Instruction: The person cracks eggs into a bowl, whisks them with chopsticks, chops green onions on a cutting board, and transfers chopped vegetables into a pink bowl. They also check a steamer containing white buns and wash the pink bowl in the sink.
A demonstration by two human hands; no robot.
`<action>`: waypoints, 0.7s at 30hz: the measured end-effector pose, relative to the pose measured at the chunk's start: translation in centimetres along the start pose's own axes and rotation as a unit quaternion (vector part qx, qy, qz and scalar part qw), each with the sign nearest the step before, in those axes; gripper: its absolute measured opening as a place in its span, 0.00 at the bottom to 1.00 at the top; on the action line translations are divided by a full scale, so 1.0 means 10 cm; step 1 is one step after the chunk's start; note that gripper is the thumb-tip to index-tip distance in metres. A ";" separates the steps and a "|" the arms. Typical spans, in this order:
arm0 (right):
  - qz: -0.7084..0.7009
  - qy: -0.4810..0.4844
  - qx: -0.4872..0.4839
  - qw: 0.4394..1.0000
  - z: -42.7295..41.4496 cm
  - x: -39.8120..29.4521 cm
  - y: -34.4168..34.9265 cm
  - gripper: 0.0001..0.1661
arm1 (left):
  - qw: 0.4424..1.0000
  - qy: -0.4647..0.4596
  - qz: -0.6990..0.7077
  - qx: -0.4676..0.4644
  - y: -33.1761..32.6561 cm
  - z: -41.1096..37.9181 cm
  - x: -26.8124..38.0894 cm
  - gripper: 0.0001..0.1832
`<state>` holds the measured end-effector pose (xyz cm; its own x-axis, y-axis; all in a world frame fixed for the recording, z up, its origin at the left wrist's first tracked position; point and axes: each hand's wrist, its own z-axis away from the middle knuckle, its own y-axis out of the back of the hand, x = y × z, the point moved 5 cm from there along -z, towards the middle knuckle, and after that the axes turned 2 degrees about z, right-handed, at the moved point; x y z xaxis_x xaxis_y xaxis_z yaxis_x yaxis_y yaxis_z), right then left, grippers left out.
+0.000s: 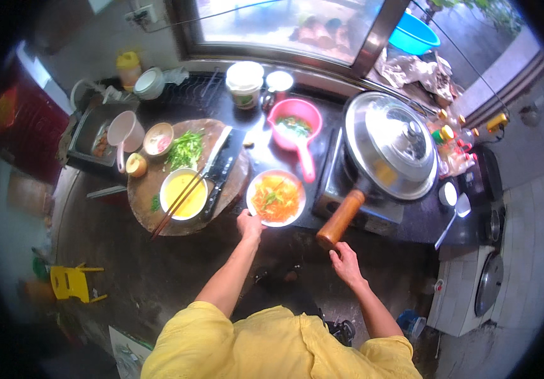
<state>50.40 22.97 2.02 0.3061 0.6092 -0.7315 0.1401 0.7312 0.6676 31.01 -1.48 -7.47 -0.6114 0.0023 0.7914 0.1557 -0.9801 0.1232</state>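
Note:
My left hand (250,224) grips the lower left rim of a white bowl (301,213) of shredded carrot (279,195) with bits of green on top. Just below the end of a wok's wooden handle (345,215) is my right hand (346,263), holding nothing, its fingers partly curled. Whether a fingertip touches the handle I cannot tell. The wok sits on a gas stove (376,213) under a domed metal lid (390,147). Left of the carrot, a bowl of beaten egg (184,196) stands on a round wooden chopping board (146,215), with chopsticks (177,206) across it.
On the board lie a cleaver (219,147), chopped greens (186,149) and a small bowl (159,139). A pink ladle (295,125) stands behind the carrot. Bottles (456,147) and a metal spatula (456,213) are right of the stove. A sink (87,128) is at left.

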 end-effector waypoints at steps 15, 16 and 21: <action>-0.108 0.031 -0.059 0.992 0.40 0.76 0.46 0.11 | 0.988 -0.022 -0.116 -0.102 0.50 1.70 -0.41 0.11; -0.102 0.065 -0.052 0.991 0.46 0.79 0.58 0.10 | 0.987 -0.010 -0.111 -0.115 0.37 1.84 -0.50 0.11; -0.049 0.032 -0.078 0.995 0.78 1.20 1.24 0.10 | 0.963 0.015 -0.181 -0.200 -0.60 2.47 -0.97 0.13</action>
<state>63.17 36.97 2.61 0.2374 0.5477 -0.8023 0.0163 0.8235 0.5670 55.19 9.26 -1.05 -0.5923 0.3574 0.7221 -0.3794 -0.9144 0.1414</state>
